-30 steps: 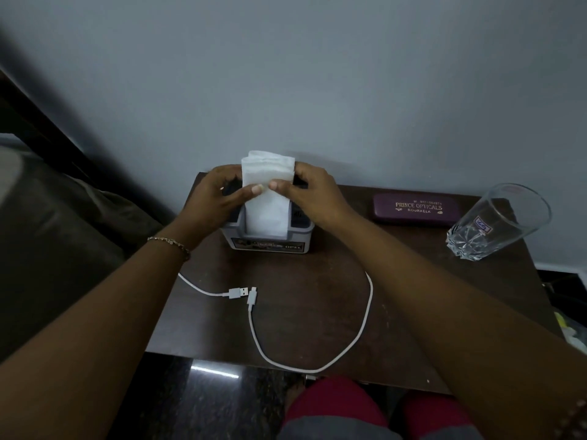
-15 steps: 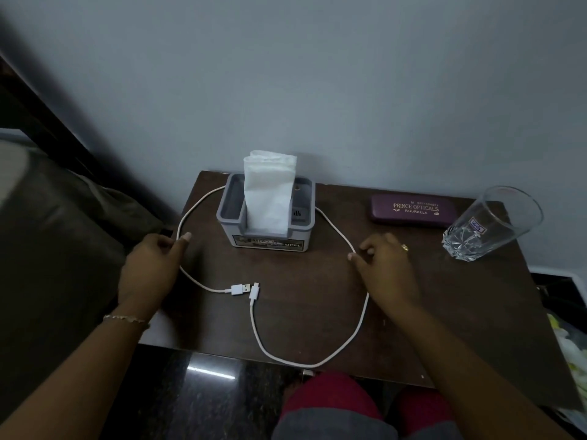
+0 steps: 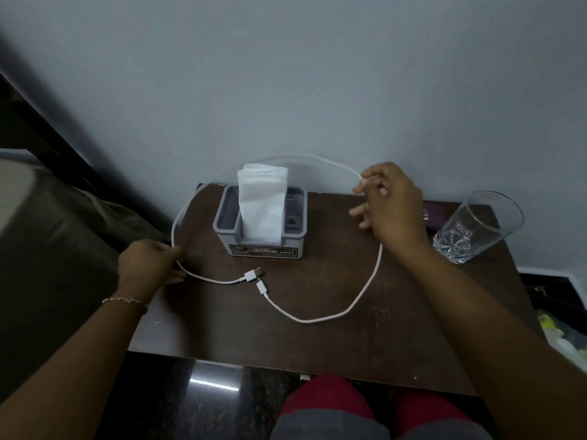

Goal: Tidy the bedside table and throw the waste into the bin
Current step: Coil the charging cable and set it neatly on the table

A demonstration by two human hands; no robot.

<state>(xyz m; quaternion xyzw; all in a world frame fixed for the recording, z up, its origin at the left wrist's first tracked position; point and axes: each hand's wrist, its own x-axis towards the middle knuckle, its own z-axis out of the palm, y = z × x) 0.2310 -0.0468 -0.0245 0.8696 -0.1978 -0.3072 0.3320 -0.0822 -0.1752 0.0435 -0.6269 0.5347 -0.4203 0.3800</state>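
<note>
My left hand [image 3: 147, 263] and right hand [image 3: 392, 203] each pinch the white cable [image 3: 365, 293], its loop raised over the tissue box [image 3: 263, 246] on the table [image 3: 333, 344].

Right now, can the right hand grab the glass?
Probably yes. The glass stands just beside the right hand with nothing between them, but that hand is pinching the white cable and must let go first.
</note>
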